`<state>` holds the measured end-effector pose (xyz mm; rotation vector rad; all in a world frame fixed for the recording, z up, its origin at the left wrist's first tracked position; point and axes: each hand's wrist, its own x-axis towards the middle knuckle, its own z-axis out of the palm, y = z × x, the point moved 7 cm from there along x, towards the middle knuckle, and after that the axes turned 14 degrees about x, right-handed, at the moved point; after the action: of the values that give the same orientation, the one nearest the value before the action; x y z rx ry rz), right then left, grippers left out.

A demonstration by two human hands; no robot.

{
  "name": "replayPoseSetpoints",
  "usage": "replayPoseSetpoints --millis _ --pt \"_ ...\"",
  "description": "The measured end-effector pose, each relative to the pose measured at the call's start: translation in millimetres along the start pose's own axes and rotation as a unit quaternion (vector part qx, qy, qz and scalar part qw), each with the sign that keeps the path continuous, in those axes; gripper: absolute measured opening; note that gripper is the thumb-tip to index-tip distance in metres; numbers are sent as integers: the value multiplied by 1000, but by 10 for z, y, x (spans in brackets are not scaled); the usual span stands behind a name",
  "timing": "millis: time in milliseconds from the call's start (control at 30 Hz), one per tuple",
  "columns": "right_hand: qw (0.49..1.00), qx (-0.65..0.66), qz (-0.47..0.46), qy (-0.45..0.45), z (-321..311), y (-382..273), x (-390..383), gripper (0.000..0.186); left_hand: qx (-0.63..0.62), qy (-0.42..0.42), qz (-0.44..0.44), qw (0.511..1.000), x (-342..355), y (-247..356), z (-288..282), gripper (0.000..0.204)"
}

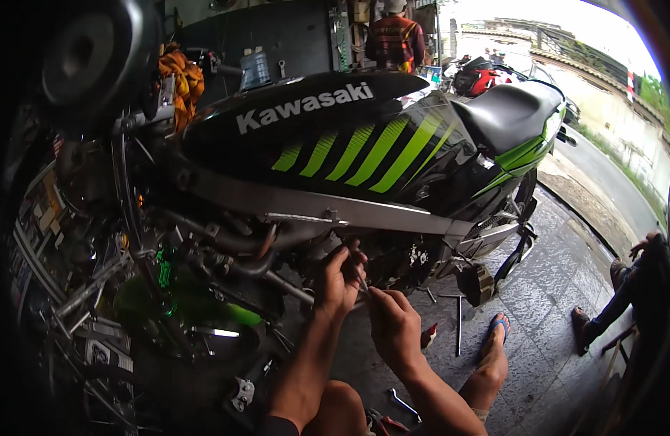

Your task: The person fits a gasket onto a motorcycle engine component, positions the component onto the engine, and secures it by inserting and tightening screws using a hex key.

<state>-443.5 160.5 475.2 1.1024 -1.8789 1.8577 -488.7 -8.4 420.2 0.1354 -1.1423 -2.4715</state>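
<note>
While both hands pinch sth tiny under the motorcycle frame (pixel 364 211), left hand (pixel 338 280) w/ fingers tight, right hand (pixel 394 327) just below holding a thin tool (pixel 362 282), a slip prob drops it among wrenches (pixel 404 402) on the floor.

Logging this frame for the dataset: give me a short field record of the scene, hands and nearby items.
setting: open-fronted workshop, paved floor
main object: black and green motorcycle, side fairing off, engine exposed
left hand: left hand raised at the engine area under the silver frame rail, fingers pinched on a small part
right hand: right hand just below, holding a thin tool toward the left hand
floor items: T-handle wrench, spanner
own foot: blue sandal
others: person standing behind, seated person at right
</note>
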Motion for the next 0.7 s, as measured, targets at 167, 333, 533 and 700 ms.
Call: replayPoseSetpoints --millis 167,333,533,700 --pt "1000 -9 -3 -1 44 2 -24 23 43 1 8 999 -40 31 -39 28" --pt "1000 -5 6 4 7 41 -4 22 51 32 -4 998 -6 -7 -76 28" --pt "1000 1 -14 19 -26 52 -7 21 27 31 -7 999 18 -2 -114 27" --pt "1000 -7 12 16 -23 47 -29 16 15 70 -3 997 82 -43 -211 18"
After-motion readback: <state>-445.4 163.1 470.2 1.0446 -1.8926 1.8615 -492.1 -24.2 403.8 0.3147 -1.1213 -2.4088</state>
